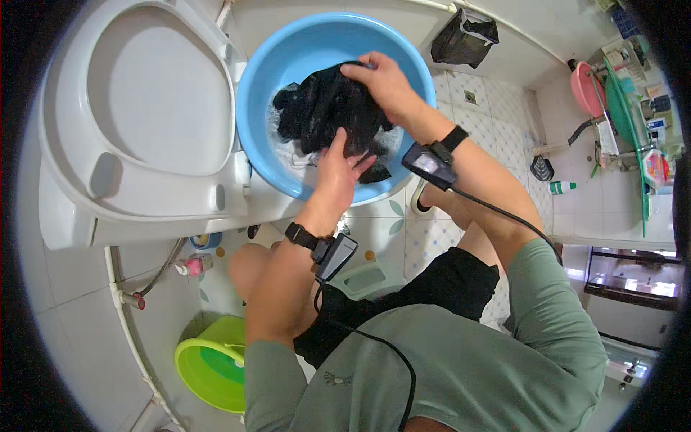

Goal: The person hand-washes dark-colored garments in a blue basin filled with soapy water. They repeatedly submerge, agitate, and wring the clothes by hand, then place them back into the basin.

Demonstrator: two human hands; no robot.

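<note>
A dark, wet cloth garment [329,110] lies bunched in a round blue plastic basin [253,135], with suds and water around it. At the upper right of the cloth, my right hand [386,86] pinches its edge between thumb and fingers. My left hand [340,167] is at the near side of the garment, fingers spread and thumb up against the cloth; nothing is seen gripped in it. A small white piece [305,160] shows in the suds beside the left hand. Part of the basin's floor is hidden by the garment.
A white toilet [70,135] stands close against the basin's left. A lime-green bucket [210,378] and a pink bottle [195,265] are at lower left. A bin with a black bag [464,40] is beyond the basin. Cables run from both wrist devices. Glass shelves [629,113] line the right.
</note>
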